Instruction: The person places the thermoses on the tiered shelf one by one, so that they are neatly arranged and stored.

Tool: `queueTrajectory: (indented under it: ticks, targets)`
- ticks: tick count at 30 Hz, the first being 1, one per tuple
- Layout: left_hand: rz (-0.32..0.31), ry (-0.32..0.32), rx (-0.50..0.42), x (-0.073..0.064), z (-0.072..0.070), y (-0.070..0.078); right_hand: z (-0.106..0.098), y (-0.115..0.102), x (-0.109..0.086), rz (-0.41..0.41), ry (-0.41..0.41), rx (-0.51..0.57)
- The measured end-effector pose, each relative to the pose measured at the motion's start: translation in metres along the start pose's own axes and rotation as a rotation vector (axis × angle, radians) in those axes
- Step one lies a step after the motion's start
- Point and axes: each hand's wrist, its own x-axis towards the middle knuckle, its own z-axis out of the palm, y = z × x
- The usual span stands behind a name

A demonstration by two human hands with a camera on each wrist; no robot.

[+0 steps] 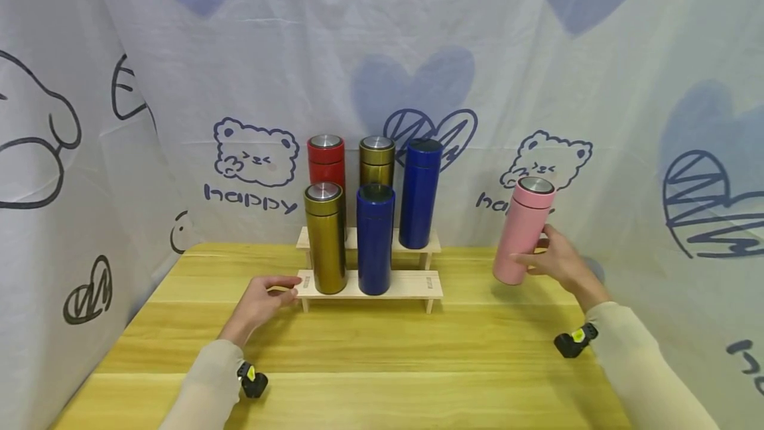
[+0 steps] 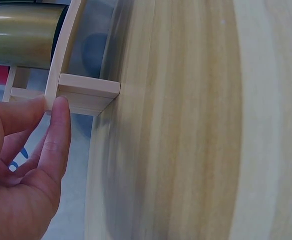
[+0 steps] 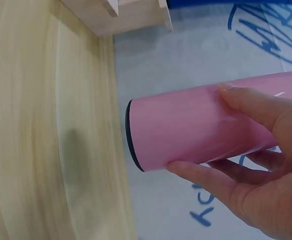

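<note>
My right hand (image 1: 558,261) grips a pink thermos bottle (image 1: 521,237) with a steel-topped lid, thumb and fingers round its lower body. Slightly tilted, the bottle is held above the table, right of a two-step wooden display rack (image 1: 412,285). At the rack's left side, my left hand (image 1: 260,304) pinches the end of the lower step between thumb and finger; the left wrist view shows this grip close up. On that step stand a gold bottle (image 1: 327,244) and a blue bottle (image 1: 375,244). Part of the lower step's right side is bare.
The upper step carries a red bottle (image 1: 326,168), another gold bottle (image 1: 377,163) and another blue bottle (image 1: 420,194), partly hidden by the front row. Beneath everything is a yellow wooden table (image 1: 382,357). A white printed curtain (image 1: 382,18) hangs close behind and at both sides.
</note>
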Motion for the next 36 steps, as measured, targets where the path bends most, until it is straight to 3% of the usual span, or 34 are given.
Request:
queueTrajectory:
  ticks: [17, 27, 36]
  targets:
    - [-0.010, 0.001, 0.021, 0.000, 0.000, 0.001, 0.027, -0.035, -0.008, -0.137, -0.060, 0.047]
    - [-0.016, -0.002, 0.010, 0.000, 0.001, 0.001, 0.046, -0.054, -0.010, -0.180, -0.088, 0.072]
    - [-0.007, 0.000, 0.010, 0.000, -0.001, -0.001, 0.067, -0.057, -0.003, -0.188, -0.116, 0.098]
